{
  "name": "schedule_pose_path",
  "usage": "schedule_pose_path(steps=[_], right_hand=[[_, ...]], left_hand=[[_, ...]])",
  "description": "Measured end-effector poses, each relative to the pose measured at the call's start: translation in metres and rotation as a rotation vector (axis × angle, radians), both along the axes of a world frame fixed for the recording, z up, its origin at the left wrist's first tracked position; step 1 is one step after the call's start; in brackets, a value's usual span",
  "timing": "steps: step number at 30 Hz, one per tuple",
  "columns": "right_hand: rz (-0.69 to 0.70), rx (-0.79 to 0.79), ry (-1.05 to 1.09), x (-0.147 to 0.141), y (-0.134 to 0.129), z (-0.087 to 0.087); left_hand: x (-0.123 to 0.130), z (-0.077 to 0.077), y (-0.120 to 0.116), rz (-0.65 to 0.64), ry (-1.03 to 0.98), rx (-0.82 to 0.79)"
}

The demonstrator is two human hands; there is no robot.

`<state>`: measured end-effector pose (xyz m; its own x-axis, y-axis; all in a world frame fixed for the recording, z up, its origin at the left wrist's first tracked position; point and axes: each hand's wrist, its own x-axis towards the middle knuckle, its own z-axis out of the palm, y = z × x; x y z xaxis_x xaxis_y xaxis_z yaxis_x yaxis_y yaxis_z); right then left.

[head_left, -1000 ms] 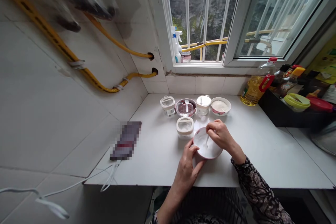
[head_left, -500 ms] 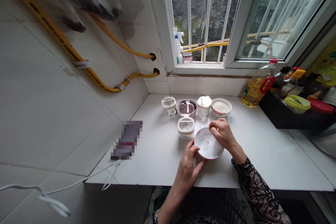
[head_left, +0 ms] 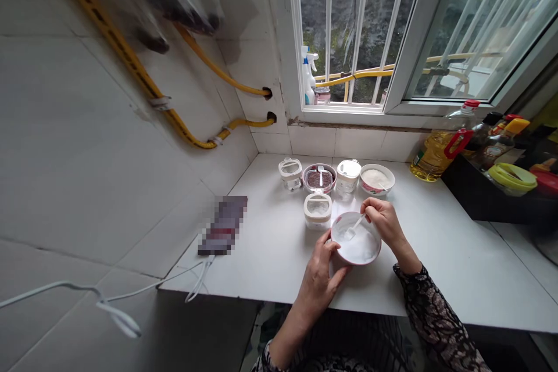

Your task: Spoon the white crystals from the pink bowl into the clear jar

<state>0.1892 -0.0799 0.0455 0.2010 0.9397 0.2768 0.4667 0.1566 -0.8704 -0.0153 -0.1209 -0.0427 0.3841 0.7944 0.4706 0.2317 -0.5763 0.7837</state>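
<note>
My right grip was closed in a pinch on the handle of a white plastic spoon, its head resting in the white powder inside a white bowl with a pink rim. My left grip was closed on the near-left side of the white bowl, fingers curled over its rim, and the bowl sat on the white desk.

Just beyond the white bowl, to its left, stood a clear tub with a white rim. Farther beyond the white bowl ran a row: a clear lidded tub, a glass dish of dark red grains with a spoon in it, a white-lidded jar, and a small patterned bowl of pale powder.

Well to the right of the white bowl stood a cooking-oil bottle with a red handle, beside a black tray of condiment bottles. Well to the left lay a pixelated flat object with a white cable attached. Past the white bowl was a barred window.
</note>
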Motion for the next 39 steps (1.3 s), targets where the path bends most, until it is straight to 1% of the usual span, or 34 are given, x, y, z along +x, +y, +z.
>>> schedule_pose_path(steps=[3, 7, 10, 13, 16, 19, 21, 24, 26, 27, 29, 32, 34, 36, 39], right_hand=[[-0.025, -0.080, 0.194, 0.002, 0.003, 0.000], [-0.037, -0.119, 0.394, 0.002, 0.006, 0.001], [-0.051, -0.110, 0.467, 0.001, 0.008, 0.003], [-0.064, -0.072, 0.472, -0.002, 0.012, 0.006], [-0.065, 0.015, 0.415, -0.012, 0.015, 0.007], [-0.047, 0.160, 0.257, -0.026, 0.013, 0.007], [-0.018, 0.272, 0.060, -0.033, 0.011, 0.006], [0.140, 0.436, -0.320, -0.040, 0.008, 0.005], [0.230, 0.498, -0.469, -0.040, 0.006, 0.006], [0.235, 0.509, -0.484, -0.039, 0.006, 0.008], [0.171, 0.501, -0.422, -0.032, 0.003, 0.010], [0.026, 0.435, -0.259, -0.017, -0.001, 0.013], [-0.014, 0.374, -0.226, -0.006, -0.003, 0.011], [0.015, 0.322, -0.275, -0.001, -0.004, 0.008], [0.131, 0.245, -0.396, -0.005, -0.005, 0.001]], left_hand=[[0.000, 0.000, 0.000, 0.004, -0.004, -0.010], [-0.001, 0.001, 0.000, 0.011, 0.003, -0.006], [0.000, 0.001, 0.000, -0.004, 0.003, -0.013], [0.000, 0.001, -0.001, -0.012, 0.009, -0.022], [0.000, 0.001, -0.001, -0.012, 0.020, -0.031], [-0.001, 0.000, -0.001, -0.015, 0.011, -0.040], [-0.001, -0.001, 0.000, -0.014, 0.000, -0.039], [0.000, -0.002, 0.000, -0.010, -0.014, -0.039], [0.000, -0.001, 0.000, -0.008, -0.021, -0.046], [0.000, -0.001, 0.000, -0.006, -0.022, -0.048], [0.000, 0.001, 0.000, -0.003, -0.019, -0.043], [0.000, 0.002, -0.001, 0.005, -0.003, -0.027], [-0.001, 0.003, -0.001, 0.007, 0.005, -0.021], [-0.001, 0.002, -0.001, 0.011, 0.006, -0.019], [-0.001, 0.000, 0.000, 0.017, 0.002, -0.016]])
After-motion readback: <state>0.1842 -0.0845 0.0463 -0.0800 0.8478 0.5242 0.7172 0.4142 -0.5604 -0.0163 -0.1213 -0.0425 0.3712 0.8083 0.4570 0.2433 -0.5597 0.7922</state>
